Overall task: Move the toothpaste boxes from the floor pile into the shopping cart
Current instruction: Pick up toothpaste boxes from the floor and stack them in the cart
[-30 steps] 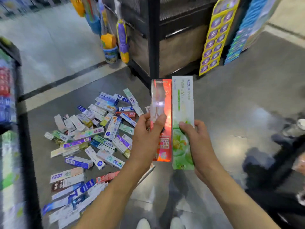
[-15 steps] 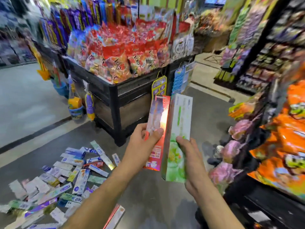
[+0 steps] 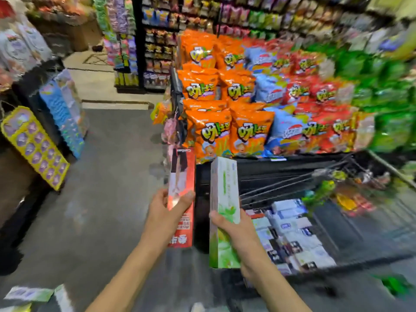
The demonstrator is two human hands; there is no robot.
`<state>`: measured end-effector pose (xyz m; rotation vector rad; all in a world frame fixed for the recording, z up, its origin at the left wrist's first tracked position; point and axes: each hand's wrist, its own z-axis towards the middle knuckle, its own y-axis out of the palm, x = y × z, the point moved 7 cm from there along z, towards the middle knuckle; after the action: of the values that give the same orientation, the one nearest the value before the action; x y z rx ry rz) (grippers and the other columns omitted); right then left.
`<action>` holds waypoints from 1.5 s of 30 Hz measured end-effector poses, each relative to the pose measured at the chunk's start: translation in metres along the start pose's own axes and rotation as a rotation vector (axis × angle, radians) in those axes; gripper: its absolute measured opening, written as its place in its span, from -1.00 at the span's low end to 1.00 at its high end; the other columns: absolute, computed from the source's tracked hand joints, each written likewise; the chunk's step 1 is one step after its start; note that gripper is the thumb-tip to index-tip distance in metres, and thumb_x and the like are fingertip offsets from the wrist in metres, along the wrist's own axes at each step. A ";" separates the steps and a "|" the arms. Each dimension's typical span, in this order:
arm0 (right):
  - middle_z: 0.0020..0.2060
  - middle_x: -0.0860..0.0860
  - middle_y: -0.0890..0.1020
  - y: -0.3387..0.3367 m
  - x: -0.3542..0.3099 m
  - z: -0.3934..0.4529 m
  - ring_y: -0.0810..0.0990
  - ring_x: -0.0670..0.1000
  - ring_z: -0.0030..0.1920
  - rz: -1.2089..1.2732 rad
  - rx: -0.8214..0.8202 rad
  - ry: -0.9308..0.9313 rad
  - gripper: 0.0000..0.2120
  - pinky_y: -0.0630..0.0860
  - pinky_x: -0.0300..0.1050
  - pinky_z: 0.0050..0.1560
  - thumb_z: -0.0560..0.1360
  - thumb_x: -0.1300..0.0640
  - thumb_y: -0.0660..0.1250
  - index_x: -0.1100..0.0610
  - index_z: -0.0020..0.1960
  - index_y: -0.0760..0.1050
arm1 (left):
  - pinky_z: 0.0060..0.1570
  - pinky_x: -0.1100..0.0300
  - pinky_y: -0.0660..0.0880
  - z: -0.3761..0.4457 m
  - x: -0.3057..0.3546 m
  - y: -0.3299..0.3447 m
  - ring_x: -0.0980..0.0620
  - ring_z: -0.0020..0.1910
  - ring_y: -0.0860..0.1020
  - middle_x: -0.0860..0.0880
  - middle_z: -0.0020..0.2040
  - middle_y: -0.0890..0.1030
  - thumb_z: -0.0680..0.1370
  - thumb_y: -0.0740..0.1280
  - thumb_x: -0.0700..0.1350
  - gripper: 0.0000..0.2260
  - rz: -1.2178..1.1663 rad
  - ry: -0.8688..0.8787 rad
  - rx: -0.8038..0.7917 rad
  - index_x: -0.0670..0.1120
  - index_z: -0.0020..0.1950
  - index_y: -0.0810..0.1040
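Note:
My left hand [image 3: 165,216] grips a red toothpaste box [image 3: 182,176], held upright over the floor just left of the cart. My right hand [image 3: 238,233] grips a white and green toothpaste box [image 3: 224,188], also upright, at the cart's left edge. The black shopping cart [image 3: 281,174] stands to the right and holds several white and blue toothpaste boxes [image 3: 292,233]. A few boxes of the floor pile [image 3: 29,293] show at the bottom left corner.
Stacked orange, red and blue snack bags [image 3: 236,104] fill the shelf behind the cart. A dark display table with hanging yellow [image 3: 33,145] and blue [image 3: 63,111] card packs stands at the left. Grey floor [image 3: 108,176] runs between them towards far shelves.
The view has swung right, from the floor pile and snack table to the shopping cart. Both hands keep their boxes, which have drawn slightly apart and now reach the cart's left side.

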<state>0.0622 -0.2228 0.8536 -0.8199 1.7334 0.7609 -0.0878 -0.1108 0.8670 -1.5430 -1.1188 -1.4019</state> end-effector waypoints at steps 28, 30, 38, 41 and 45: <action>-0.02 -0.16 0.71 -0.473 0.070 0.186 0.68 -0.17 -0.07 -0.450 0.021 0.294 -0.62 0.57 -0.20 -0.08 0.47 0.06 0.52 -0.11 0.23 0.49 | -0.25 0.29 0.39 0.097 -0.185 0.393 0.17 -0.19 0.49 0.13 -0.13 0.47 0.45 0.52 -0.05 -0.70 0.700 -0.005 -0.344 0.17 -0.07 0.40; -0.03 -0.15 0.72 -0.490 0.080 0.206 0.67 -0.20 -0.09 -0.456 0.013 0.295 -0.64 0.53 -0.34 -0.18 0.48 0.13 0.51 -0.08 0.21 0.51 | -0.25 0.30 0.33 0.106 -0.215 0.407 0.20 -0.18 0.43 0.18 -0.13 0.35 0.40 0.47 0.02 -0.71 0.777 0.018 -0.439 0.26 -0.13 0.36; -0.10 -0.24 0.71 -0.527 0.171 0.272 0.67 -0.18 -0.09 -0.641 -0.044 0.339 -0.70 0.57 -0.21 -0.05 0.46 0.14 0.53 -0.07 0.12 0.53 | -0.20 0.03 0.48 0.125 -0.376 0.434 -0.19 -0.10 0.55 -0.05 -0.10 0.56 0.24 0.41 0.19 -0.47 1.277 0.142 -0.739 -0.07 0.11 0.53; -0.19 -0.22 0.68 -0.523 0.197 0.295 0.60 -0.32 -0.17 -0.788 -0.110 0.285 -0.68 0.46 -0.39 -0.21 0.42 0.10 0.55 -0.09 0.06 0.49 | -0.28 0.10 0.44 0.131 -0.419 0.440 -0.14 -0.22 0.55 -0.03 -0.21 0.56 0.08 0.63 0.03 -0.50 1.364 0.153 -0.776 -0.01 -0.09 0.50; -0.04 -0.19 0.64 -0.505 0.224 0.317 0.60 -0.19 -0.01 -0.911 -0.258 0.197 -0.62 0.52 -0.18 -0.02 0.40 0.07 0.54 -0.20 0.09 0.46 | -0.21 0.08 0.53 0.136 -0.468 0.440 -0.15 -0.18 0.57 -0.06 -0.15 0.58 0.01 0.65 0.00 -0.37 1.415 0.182 -0.777 -0.05 0.02 0.54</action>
<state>0.5873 -0.2907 0.4990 -1.7330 1.2143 0.2744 0.3656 -0.1817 0.3976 -1.9403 0.7523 -0.8454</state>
